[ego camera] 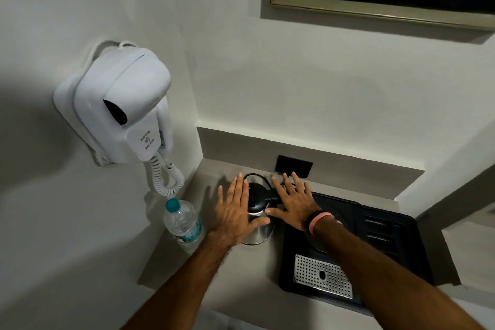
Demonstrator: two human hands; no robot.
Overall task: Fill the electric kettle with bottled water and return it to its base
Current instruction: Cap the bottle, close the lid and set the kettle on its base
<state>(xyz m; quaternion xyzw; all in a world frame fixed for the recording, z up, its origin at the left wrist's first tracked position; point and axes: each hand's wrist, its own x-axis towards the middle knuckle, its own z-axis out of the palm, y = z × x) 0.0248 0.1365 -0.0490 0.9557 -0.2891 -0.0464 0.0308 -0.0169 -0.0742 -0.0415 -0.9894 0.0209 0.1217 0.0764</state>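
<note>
Head view, nearest first: my two bare forearms reach over a grey counter (257, 286), past a black tray (396, 254) with a perforated metal drip plate (321, 276). My left hand (235, 211) and right hand (294, 203) hover flat, fingers spread and grasping nothing, on either side of the steel electric kettle (258, 222), lid closed, beside the tray. Just left stands a capped water bottle (182, 222). Beyond, a white hair dryer (120, 112) hangs on the wall.

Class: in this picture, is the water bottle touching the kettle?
Apart. The head view shows bare counter between the water bottle and the kettle.
</note>
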